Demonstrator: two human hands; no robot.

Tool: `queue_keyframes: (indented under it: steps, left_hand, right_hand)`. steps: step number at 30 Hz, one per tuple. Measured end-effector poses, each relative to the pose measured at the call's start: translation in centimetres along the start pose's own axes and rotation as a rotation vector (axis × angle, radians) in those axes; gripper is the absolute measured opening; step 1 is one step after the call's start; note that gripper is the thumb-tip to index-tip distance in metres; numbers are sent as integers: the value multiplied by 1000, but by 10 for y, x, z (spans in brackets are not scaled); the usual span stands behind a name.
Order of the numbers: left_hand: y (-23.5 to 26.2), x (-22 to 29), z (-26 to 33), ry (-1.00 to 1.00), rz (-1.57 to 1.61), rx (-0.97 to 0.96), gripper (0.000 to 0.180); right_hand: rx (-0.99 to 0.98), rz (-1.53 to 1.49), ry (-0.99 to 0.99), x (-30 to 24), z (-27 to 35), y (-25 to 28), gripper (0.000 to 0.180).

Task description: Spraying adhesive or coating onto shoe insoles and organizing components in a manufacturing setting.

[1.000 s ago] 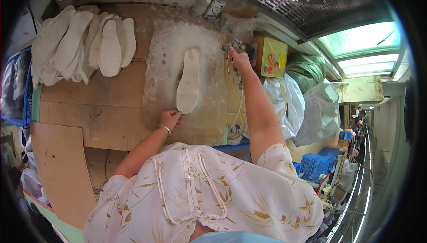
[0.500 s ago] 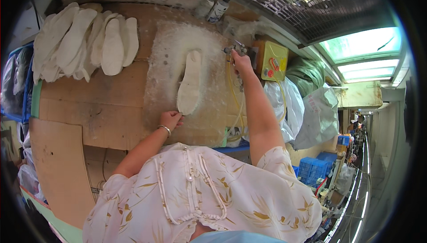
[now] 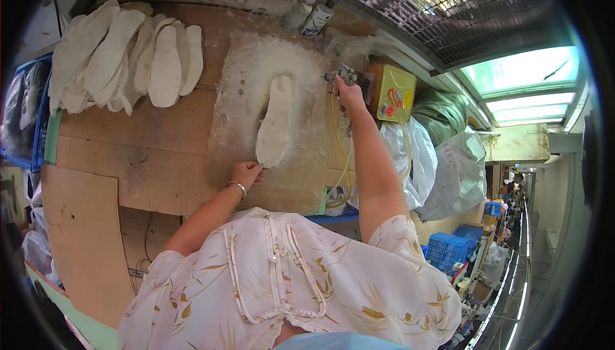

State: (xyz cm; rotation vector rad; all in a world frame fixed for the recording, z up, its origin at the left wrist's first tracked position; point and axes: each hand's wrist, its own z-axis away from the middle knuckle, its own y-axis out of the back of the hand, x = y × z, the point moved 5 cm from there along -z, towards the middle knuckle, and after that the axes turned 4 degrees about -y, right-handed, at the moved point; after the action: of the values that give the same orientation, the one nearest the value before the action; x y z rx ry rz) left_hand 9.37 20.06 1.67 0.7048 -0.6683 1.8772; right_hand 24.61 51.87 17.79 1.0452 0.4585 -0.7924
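Note:
A cream insole [image 3: 275, 122] lies lengthwise on a whitened board [image 3: 240, 110] coated with dried residue. My left hand [image 3: 246, 174], a bangle at its wrist, pinches the insole's near end between closed fingers. To the right of the board, my right hand [image 3: 348, 94] is wrapped round a metal spray gun [image 3: 341, 73] held above the cardboard, with a yellowish hose running down from it. Several more cream insoles [image 3: 106, 55] lie heaped and overlapping at the far left of the table.
Two bottles [image 3: 317, 18] stand at the back edge. Right of my right forearm are a yellow metal can [image 3: 392, 90] and white plastic bags [image 3: 410, 158]. A metal grille [image 3: 442, 10] rises behind. A blue crate [image 3: 32, 113] borders the left side.
Little differs. The whole scene sits slightly shifted in the picture; both hands keep their holds, and the insole stays in the same place on the board.

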Motion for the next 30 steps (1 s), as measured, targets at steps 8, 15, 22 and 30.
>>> queue_keyframes:
  steps: [8, 15, 22, 30]
  left_hand:
    - [-1, 4, 2, -3, 0, 2, 21]
    - [-2, 1, 0, -1, 15, -5, 22]
    - [0, -3, -3, 18, 13, -6, 22]
    - [-1, 0, -3, 0, -30, -4, 22]
  right_hand:
    - [1, -23, 39, -1, 0, -1, 37]
    - [-2, -42, 32, -1, -3, -1, 35]
    - [7, 9, 34, -9, 3, -3, 37]
    - [8, -56, 45, -7, -5, -3, 37]
